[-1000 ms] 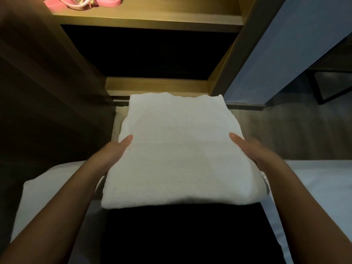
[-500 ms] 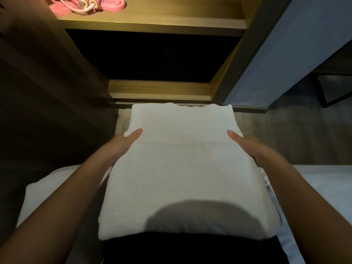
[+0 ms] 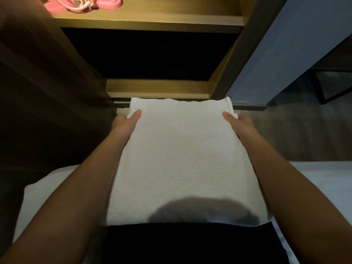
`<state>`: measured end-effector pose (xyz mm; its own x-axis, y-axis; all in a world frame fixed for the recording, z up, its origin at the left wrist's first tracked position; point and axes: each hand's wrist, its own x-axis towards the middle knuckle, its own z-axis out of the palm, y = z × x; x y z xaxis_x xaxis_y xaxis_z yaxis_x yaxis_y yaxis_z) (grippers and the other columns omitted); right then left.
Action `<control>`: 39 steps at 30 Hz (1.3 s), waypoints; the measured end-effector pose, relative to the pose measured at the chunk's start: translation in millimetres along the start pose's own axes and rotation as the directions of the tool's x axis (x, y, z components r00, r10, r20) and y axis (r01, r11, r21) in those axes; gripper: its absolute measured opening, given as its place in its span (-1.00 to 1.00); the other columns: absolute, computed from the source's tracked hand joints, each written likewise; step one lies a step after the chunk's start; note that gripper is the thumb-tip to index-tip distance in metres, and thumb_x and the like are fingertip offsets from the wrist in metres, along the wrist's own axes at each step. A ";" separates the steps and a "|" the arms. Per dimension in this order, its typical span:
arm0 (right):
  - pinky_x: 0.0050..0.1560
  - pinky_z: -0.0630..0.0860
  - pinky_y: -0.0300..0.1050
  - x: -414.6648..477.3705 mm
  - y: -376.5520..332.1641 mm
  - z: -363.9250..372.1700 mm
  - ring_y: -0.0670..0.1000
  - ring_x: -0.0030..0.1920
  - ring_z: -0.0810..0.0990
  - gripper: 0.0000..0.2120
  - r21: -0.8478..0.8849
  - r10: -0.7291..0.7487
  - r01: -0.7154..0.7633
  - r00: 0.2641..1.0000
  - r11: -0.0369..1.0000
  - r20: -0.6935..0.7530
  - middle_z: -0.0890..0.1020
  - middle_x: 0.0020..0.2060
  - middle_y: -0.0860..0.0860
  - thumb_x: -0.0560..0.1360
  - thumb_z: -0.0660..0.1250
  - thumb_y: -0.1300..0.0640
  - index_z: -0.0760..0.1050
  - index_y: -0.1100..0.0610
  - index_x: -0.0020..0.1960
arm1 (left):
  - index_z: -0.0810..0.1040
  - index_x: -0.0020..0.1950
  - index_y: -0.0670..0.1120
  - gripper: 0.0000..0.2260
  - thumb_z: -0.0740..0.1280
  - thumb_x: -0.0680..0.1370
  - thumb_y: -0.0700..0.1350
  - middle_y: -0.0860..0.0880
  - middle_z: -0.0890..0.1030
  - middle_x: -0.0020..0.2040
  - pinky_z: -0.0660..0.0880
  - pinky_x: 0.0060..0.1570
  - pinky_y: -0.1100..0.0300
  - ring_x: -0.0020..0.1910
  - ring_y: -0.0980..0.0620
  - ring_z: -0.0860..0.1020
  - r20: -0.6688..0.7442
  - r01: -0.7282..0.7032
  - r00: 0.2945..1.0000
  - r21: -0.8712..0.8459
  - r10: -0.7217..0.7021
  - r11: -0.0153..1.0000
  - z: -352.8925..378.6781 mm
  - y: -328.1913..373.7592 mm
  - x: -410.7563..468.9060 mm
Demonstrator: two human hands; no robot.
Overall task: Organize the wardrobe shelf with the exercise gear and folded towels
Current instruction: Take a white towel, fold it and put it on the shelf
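Carrying a folded white towel (image 3: 179, 161) flat toward an open wardrobe, above a dark garment (image 3: 181, 242). Gripping it from both sides: left hand (image 3: 124, 123) near the far left corner, right hand (image 3: 241, 123) near the far right corner, each with the thumb laid on top and the fingers hidden beneath, clamped on the cloth.

Holding much farther along the towel than a second ago: then at mid-side, now close to the far corners, with arms stretched forward beside it. Far edge of the towel level with the front lip of the lower shelf (image 3: 156, 88), much as half a second ago; impossible to tell whether touching the wood or just short of it. Layered fold visible at the far right corner, beside the right thumb. Rounded shadow across the near edge, already there half a second ago, missing a second ago.

Higher up, on the lit upper shelf (image 3: 152, 21), pink bands (image 3: 106, 2) with a pale cord (image 3: 83, 5) lying on them, more in view than a second ago, otherwise unmoved. Dark gap between the two shelves. White bedding (image 3: 323, 187) under both forearms, grey floor (image 3: 304, 130) to the right of the wardrobe.
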<state>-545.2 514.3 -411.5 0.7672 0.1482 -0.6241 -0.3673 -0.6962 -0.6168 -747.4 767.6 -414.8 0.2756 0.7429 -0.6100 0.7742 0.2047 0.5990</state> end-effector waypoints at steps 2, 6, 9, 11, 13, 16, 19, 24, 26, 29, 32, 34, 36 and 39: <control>0.16 0.48 0.09 -4.0 4.6 -0.7 0.10 0.18 0.51 -0.45 -0.036 -0.083 0.083 0.996 0.996 -0.020 0.46 0.33 0.08 0.56 0.27 -0.18 0.28 0.05 0.44 | 0.39 0.35 -0.11 -0.55 0.22 0.59 0.16 -0.12 0.49 0.27 0.46 0.01 0.03 0.11 -0.07 0.50 -0.034 -0.122 0.991 0.151 0.129 0.981 -2.9 -3.8 -12.8; 0.47 0.20 0.14 -33.3 22.4 -10.7 0.09 0.52 0.18 -0.48 -0.364 -0.467 0.465 0.880 0.807 0.088 0.15 0.55 0.02 0.65 0.13 -0.03 0.10 0.01 0.56 | 0.34 0.42 -0.09 -0.65 0.20 0.64 -0.07 -0.05 0.31 0.46 0.34 0.17 0.12 0.39 -0.04 0.33 0.051 -0.558 0.800 0.431 0.598 0.709 -14.2 -24.9 -59.5; 0.53 0.02 0.14 -64.4 37.1 -13.9 -0.02 0.57 -0.07 -0.52 -0.432 -0.568 0.666 0.745 0.608 0.348 0.01 0.58 -0.08 0.67 0.02 -0.04 0.06 -0.08 0.57 | 0.18 0.55 0.07 -0.56 0.08 0.66 0.01 0.09 0.09 0.58 0.09 0.50 0.00 0.56 0.11 0.01 0.376 -0.759 0.645 0.416 0.666 0.501 -17.0 -43.0 -93.9; 0.53 -0.01 0.19 -76.9 49.9 -20.2 -0.07 0.56 -0.13 -0.53 -0.438 -0.588 0.731 0.682 0.524 0.435 -0.03 0.57 -0.15 0.66 -0.03 -0.13 0.01 -0.18 0.55 | 0.06 0.56 0.18 -0.51 -0.06 0.61 0.17 0.17 -0.05 0.59 -0.08 0.54 -0.03 0.55 0.19 -0.14 0.526 -0.813 0.581 0.402 0.621 0.421 -24.0 -56.3 -103.6; 0.54 -0.03 0.17 -85.2 62.8 -32.8 -0.13 0.55 -0.17 -0.55 -0.456 -0.576 0.751 0.660 0.478 0.483 -0.08 0.55 -0.23 0.61 -0.11 -0.24 -0.08 -0.35 0.48 | -0.05 0.52 0.29 -0.48 -0.16 0.55 0.30 0.24 -0.16 0.57 -0.14 0.53 0.01 0.53 0.25 -0.22 0.591 -0.830 0.558 0.420 0.583 0.368 -37.7 -67.4 -108.6; 0.54 -0.10 0.10 -103.0 79.3 -53.7 -0.20 0.54 -0.20 -0.55 -0.445 -0.581 0.800 0.599 0.403 0.551 -0.16 0.52 -0.35 0.57 -0.18 -0.31 -0.17 -0.50 0.43 | -0.09 0.49 0.34 -0.46 -0.17 0.51 0.39 0.29 -0.21 0.54 -0.14 0.49 0.10 0.51 0.29 -0.26 0.646 -0.858 0.511 0.426 0.567 0.287 -58.7 -79.1 -120.9; 0.52 -0.12 0.09 -125.6 92.0 -67.3 -0.17 0.55 -0.16 -0.48 -0.369 -0.601 0.876 0.481 0.310 0.638 -0.09 0.53 -0.35 0.58 -0.13 -0.34 -0.13 -0.35 0.52 | 0.00 0.54 0.25 -0.42 -0.11 0.55 0.40 0.26 -0.12 0.57 -0.09 0.48 0.14 0.54 0.26 -0.14 0.698 -0.904 0.424 0.359 0.577 0.231 -72.0 -87.9 -138.6; 0.53 -0.19 0.09 -153.1 99.9 -68.7 -0.14 0.55 -0.23 -0.33 -0.432 -0.544 0.899 0.397 0.070 0.739 -0.18 0.55 -0.26 0.54 0.01 -0.40 -0.12 -0.25 0.56 | -0.04 0.52 0.26 -0.36 -0.14 0.49 0.46 0.31 -0.09 0.54 -0.07 0.49 0.24 0.50 0.38 -0.13 0.705 -0.893 0.443 0.405 0.554 0.197 -70.0 -87.1 -167.1; 0.53 -0.25 0.04 -160.0 97.0 -63.5 -0.14 0.54 -0.30 -0.29 -0.467 -0.518 0.884 0.398 -0.004 0.757 -0.23 0.55 -0.22 0.52 0.01 -0.42 -0.14 -0.23 0.56 | -0.10 0.54 0.23 -0.33 -0.11 0.48 0.45 0.29 -0.16 0.54 -0.14 0.49 0.26 0.49 0.39 -0.19 0.737 -0.897 0.420 0.427 0.530 0.118 -59.3 -83.8 -178.4; 0.52 -0.27 0.00 -166.5 93.8 -57.7 -0.10 0.53 -0.33 -0.22 -0.511 -0.506 0.848 0.382 -0.140 0.774 -0.25 0.56 -0.13 0.51 0.06 -0.40 -0.17 -0.15 0.58 | -0.16 0.58 0.13 -0.26 -0.01 0.50 0.41 0.18 -0.21 0.57 -0.19 0.50 0.24 0.53 0.25 -0.22 0.768 -0.870 0.415 0.492 0.489 -0.034 -46.8 -82.4 -187.9; 0.50 -0.23 -0.05 -171.7 91.6 -56.6 -0.03 0.54 -0.30 -0.15 -0.525 -0.492 0.833 0.388 -0.176 0.780 -0.25 0.56 -0.05 0.48 0.20 -0.32 -0.18 -0.10 0.58 | -0.08 0.59 0.09 -0.26 0.21 0.54 0.28 0.11 -0.14 0.59 -0.04 0.46 0.28 0.56 0.15 -0.09 0.763 -0.847 0.450 0.529 0.465 -0.049 -45.7 -78.5 -194.6; 0.48 -0.23 -0.08 -177.7 88.5 -56.2 -0.03 0.54 -0.30 -0.09 -0.544 -0.430 0.818 0.430 -0.185 0.794 -0.30 0.55 -0.04 0.49 0.29 -0.23 -0.24 -0.10 0.58 | -0.02 0.58 0.09 -0.28 0.29 0.54 0.15 0.11 -0.06 0.60 0.11 0.41 0.31 0.56 0.14 0.00 0.756 -0.842 0.457 0.537 0.469 -0.045 -47.2 -75.6 -196.7; 0.51 -0.13 -0.08 -183.8 83.2 -55.0 -0.04 0.56 -0.20 -0.12 -0.566 -0.391 0.811 0.479 -0.144 0.786 -0.21 0.57 -0.05 0.49 0.35 -0.14 -0.16 -0.10 0.58 | 0.15 0.54 0.10 -0.38 0.33 0.53 0.07 0.09 0.14 0.57 0.22 0.37 0.27 0.51 0.11 0.18 0.744 -0.842 0.455 0.539 0.490 -0.036 -48.1 -71.2 -197.5; 0.28 0.45 -0.04 -190.6 66.5 -59.4 0.03 0.35 0.44 -0.49 -0.561 -0.528 0.828 0.476 -0.002 0.704 0.49 0.35 -0.02 0.40 0.27 -0.06 0.37 -0.14 0.35 | 0.49 0.16 0.10 -0.74 0.32 0.47 0.00 0.09 0.59 0.12 0.45 0.03 0.20 0.10 0.08 0.53 0.713 -0.883 0.424 0.463 0.558 0.078 -54.6 -56.6 -196.5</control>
<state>-684.6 398.1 -305.1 0.1888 0.9321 -0.3091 0.9307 -0.2703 -0.2464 -876.5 644.8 -300.6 0.9553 -0.0257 -0.2945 0.0813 -0.9349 0.3454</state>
